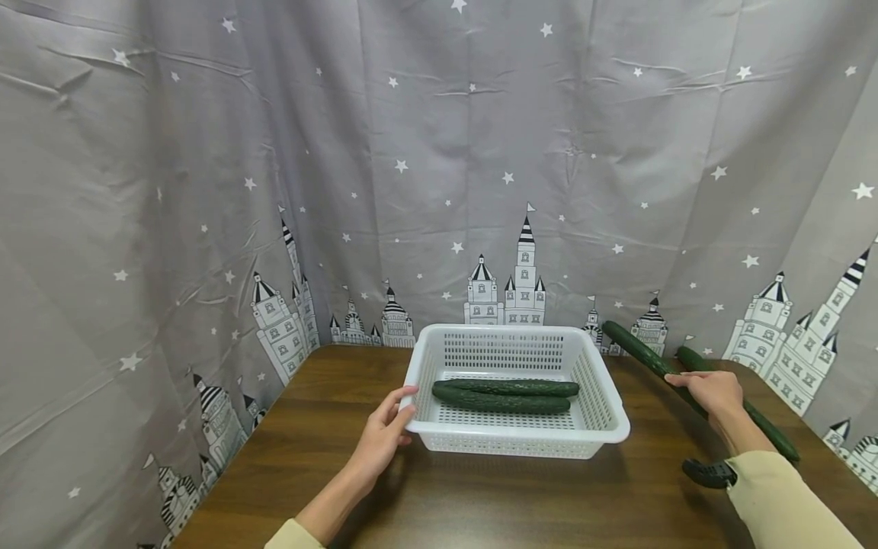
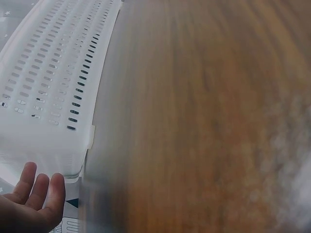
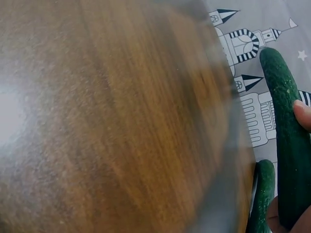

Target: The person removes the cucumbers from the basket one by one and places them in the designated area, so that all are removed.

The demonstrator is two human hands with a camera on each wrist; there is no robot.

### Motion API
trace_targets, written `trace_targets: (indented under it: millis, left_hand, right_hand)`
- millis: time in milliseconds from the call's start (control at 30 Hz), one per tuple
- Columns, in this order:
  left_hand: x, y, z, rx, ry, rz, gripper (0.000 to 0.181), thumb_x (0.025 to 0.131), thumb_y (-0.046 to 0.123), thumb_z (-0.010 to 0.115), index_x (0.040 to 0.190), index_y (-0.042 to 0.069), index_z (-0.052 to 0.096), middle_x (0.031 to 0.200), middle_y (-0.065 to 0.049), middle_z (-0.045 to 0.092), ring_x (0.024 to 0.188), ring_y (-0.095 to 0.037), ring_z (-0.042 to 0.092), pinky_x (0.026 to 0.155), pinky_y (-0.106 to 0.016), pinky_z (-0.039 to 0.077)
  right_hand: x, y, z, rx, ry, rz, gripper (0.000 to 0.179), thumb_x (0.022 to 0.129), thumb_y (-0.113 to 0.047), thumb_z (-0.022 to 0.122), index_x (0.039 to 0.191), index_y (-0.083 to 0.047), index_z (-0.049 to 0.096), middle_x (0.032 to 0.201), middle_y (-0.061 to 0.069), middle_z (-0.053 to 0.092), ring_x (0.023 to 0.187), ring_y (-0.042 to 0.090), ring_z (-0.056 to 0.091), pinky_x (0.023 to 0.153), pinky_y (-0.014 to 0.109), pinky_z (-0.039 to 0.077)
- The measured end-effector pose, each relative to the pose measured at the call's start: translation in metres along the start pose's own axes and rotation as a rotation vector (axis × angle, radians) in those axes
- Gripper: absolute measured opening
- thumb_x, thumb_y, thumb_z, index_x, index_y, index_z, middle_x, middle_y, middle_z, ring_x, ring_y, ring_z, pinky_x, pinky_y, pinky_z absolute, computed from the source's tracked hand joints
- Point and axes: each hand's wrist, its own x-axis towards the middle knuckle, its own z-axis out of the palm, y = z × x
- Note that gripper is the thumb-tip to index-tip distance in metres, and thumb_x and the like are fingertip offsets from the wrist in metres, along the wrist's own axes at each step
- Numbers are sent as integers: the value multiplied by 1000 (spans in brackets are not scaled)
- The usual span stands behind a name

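Note:
A white plastic basket [image 1: 507,444] with slotted walls stands on the table, and two dark green cucumbers [image 1: 504,398] lie side by side inside it. My left hand [image 1: 384,431] holds the basket's left rim near the front corner; in the left wrist view several fingertips [image 2: 57,182] show by the basket wall [image 2: 58,87]. To the right of the basket, my right hand [image 1: 716,393] grips a long cucumber [image 1: 638,351], tilted with its far end raised. Another cucumber [image 1: 771,433] lies on the table beyond that hand, partly hidden by it.
The brown wooden table [image 1: 521,503] extends in front of the basket and to both sides. A grey curtain [image 1: 425,152] printed with stars and castles hangs close behind the table and along its sides. A black strap [image 1: 709,473] sits at my right wrist.

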Motion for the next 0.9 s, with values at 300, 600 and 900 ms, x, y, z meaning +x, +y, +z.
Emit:
trace_targets:
  millis: [300, 600, 900]
  left_hand:
    - [-1, 0, -1, 2, -4, -5, 37, 103, 20, 57, 140, 17, 54, 126, -21, 63, 93, -19, 60, 77, -39, 51]
    - [-1, -1, 0, 1, -10, -5, 37, 103, 20, 57, 140, 16, 54, 125, -21, 63, 92, -19, 60, 75, -38, 51]
    - [-1, -1, -1, 14, -14, -9, 36, 103, 21, 57, 139, 18, 54, 126, -21, 63, 93, -19, 60, 76, -37, 51]
  right_hand:
    - [-3, 6, 0, 19, 38, 33, 52, 87, -42, 75, 105, 7, 75, 150, 37, 37, 135, 56, 34, 107, 64, 36]
    - [-6, 17, -1, 30, 43, 56, 50, 88, -41, 74, 94, 9, 74, 146, 38, 39, 131, 56, 37, 106, 63, 37]
    - [-10, 27, -3, -3, 34, 58, 40, 89, -42, 73, 70, -7, 74, 145, 36, 42, 131, 57, 35, 106, 64, 37]
